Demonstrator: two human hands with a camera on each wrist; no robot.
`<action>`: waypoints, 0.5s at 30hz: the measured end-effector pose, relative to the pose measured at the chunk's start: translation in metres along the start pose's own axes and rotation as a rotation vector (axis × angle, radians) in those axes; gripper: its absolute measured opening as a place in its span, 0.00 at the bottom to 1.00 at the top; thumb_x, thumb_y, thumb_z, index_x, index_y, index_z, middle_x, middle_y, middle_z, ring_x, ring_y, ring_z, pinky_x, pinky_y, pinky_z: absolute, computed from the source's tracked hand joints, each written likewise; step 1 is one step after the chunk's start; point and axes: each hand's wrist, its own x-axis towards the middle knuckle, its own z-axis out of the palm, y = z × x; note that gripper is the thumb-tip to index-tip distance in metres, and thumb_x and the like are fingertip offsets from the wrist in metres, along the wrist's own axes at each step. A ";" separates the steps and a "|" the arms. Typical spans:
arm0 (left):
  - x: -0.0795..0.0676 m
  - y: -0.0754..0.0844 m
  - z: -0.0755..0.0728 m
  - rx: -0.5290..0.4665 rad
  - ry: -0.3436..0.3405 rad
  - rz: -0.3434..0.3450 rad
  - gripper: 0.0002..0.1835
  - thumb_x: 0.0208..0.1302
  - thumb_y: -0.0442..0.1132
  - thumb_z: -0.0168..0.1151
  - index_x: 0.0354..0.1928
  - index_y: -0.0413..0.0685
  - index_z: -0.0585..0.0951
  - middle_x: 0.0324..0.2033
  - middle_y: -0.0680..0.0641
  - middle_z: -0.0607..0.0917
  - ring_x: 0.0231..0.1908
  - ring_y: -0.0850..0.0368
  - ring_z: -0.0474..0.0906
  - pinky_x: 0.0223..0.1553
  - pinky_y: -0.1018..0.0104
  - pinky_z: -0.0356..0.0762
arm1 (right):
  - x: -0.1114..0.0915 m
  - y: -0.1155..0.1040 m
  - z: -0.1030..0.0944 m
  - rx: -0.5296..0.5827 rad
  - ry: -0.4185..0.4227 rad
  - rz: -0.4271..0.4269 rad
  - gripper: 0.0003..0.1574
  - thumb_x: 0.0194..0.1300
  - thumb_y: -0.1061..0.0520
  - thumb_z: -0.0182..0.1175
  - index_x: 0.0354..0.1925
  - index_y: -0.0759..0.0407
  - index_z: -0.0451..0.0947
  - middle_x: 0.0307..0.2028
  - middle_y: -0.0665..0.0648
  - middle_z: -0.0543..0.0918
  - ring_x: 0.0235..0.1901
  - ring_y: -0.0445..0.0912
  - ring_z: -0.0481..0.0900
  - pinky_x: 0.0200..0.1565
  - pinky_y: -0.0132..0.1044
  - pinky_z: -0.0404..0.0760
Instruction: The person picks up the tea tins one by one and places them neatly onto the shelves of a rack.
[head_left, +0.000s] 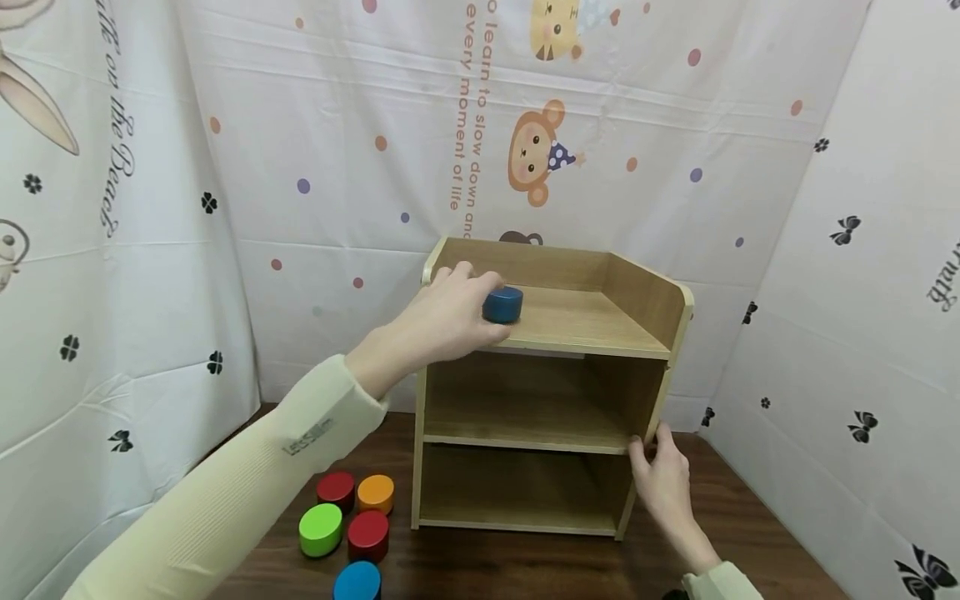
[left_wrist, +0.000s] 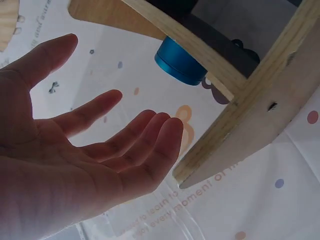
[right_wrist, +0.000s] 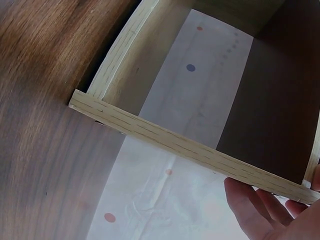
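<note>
A small blue cylinder (head_left: pixel 504 305) stands on the top board of a light wooden shelf unit (head_left: pixel 520 447), near its front left. My left hand (head_left: pixel 459 315) is right beside it, thumb toward the front edge and fingers at the back. In the left wrist view, that hand (left_wrist: pixel 115 150) is spread with loosely bent fingers, and a gap shows between them and the blue cylinder (left_wrist: pixel 179 62). Lower down, my right hand (head_left: pixel 664 479) grips the unit's right side panel near the middle board. In the right wrist view its fingers (right_wrist: pixel 245 200) lie along the panel's outer side.
On the dark wooden table (head_left: pixel 540 571), left of the unit, stand several cylinders: two red (head_left: pixel 368 536), one orange (head_left: pixel 376 494), one green (head_left: pixel 321 530) and another blue (head_left: pixel 357 581). Printed white cloth (head_left: pixel 337 217) hangs behind and on both sides.
</note>
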 end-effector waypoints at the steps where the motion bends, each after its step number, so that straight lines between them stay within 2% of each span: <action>1: -0.003 -0.001 0.001 0.004 0.005 0.006 0.31 0.60 0.53 0.62 0.65 0.53 0.71 0.55 0.42 0.73 0.53 0.46 0.68 0.53 0.51 0.72 | 0.000 0.000 0.000 0.000 0.001 0.001 0.05 0.65 0.61 0.52 0.36 0.63 0.69 0.25 0.62 0.78 0.22 0.47 0.70 0.25 0.37 0.67; 8: -0.024 -0.010 0.006 -0.015 0.004 0.007 0.32 0.61 0.53 0.63 0.66 0.53 0.70 0.62 0.42 0.71 0.59 0.46 0.67 0.58 0.47 0.71 | 0.001 -0.001 0.000 -0.003 0.003 -0.002 0.05 0.66 0.61 0.52 0.37 0.63 0.69 0.26 0.62 0.79 0.22 0.48 0.71 0.25 0.37 0.68; 15: -0.043 -0.018 0.014 -0.053 0.073 0.024 0.31 0.59 0.50 0.66 0.64 0.52 0.72 0.58 0.43 0.74 0.58 0.45 0.67 0.55 0.48 0.72 | 0.000 0.000 0.000 0.000 -0.013 0.002 0.06 0.66 0.60 0.52 0.39 0.63 0.70 0.27 0.63 0.79 0.22 0.47 0.71 0.24 0.37 0.67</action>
